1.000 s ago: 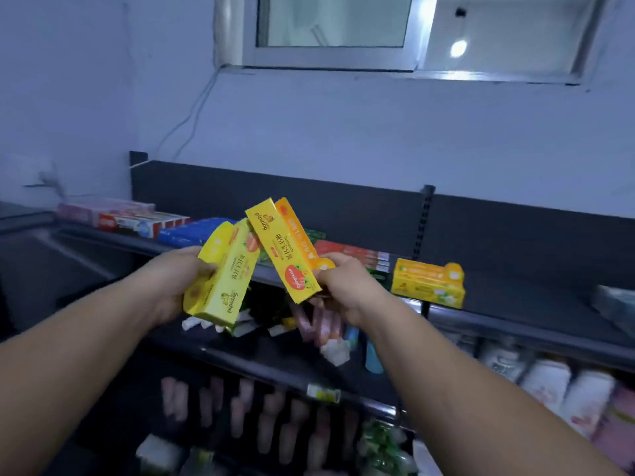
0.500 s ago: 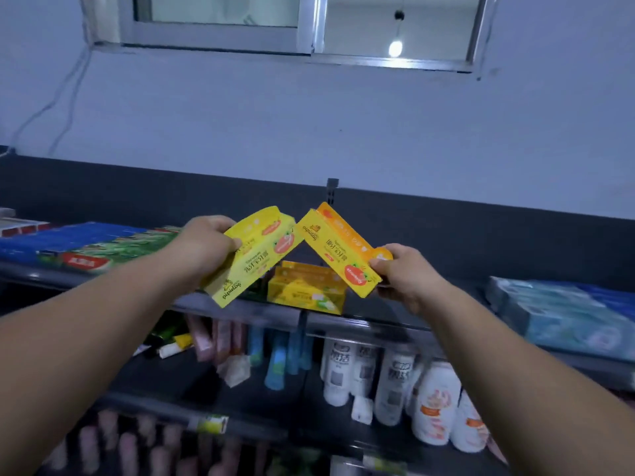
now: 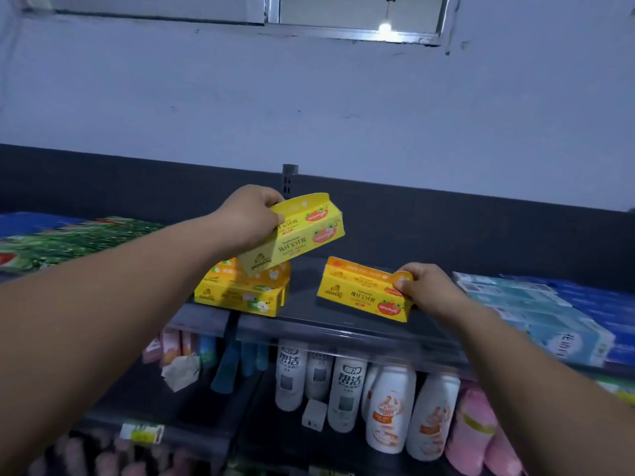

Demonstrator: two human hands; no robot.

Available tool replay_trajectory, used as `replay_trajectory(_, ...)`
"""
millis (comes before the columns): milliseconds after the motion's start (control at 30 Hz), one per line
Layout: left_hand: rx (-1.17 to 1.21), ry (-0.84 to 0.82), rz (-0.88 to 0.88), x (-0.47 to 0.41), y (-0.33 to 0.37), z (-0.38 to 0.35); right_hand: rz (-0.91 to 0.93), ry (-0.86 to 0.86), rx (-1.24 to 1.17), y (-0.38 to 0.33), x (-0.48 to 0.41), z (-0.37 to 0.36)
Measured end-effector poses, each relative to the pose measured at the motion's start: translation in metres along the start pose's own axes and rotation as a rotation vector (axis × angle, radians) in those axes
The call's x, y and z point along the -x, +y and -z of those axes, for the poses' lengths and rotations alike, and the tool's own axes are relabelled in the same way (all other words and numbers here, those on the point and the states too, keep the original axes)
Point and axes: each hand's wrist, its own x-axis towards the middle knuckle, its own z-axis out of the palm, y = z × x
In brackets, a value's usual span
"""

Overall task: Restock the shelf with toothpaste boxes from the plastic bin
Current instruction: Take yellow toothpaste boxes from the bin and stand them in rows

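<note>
- The right hand (image 3: 427, 286) pinches the right-hand end of an orange-topped box (image 3: 357, 292), thumb on its front face. The box seems to rest on the shelf (image 3: 309, 321), its long axis running leftward away from those fingers
- The left hand (image 3: 247, 214) curls round a yellow box (image 3: 302, 231) held tilted in the air, its low end just above the stack (image 3: 237, 292) (below and slightly left of its fingers)
- I'd judge the right hand's box closer to being placed
</note>
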Motion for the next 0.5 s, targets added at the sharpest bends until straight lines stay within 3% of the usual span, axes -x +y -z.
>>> replay_trajectory(167,-0.062,-0.031,-0.007,-0.013,0.006,-0.013,0.031,-0.062,0.036,-0.001,-0.016,-0.015)
replay_trajectory(367,-0.098,-0.091,-0.004,-0.034,0.0,-0.022,0.039,-0.26,0.136,0.001,-0.027,-0.024)
replay_trajectory(500,-0.106,-0.172,-0.005,-0.046,-0.003,-0.034,0.034,-0.363,0.048,0.003,-0.032,-0.018)
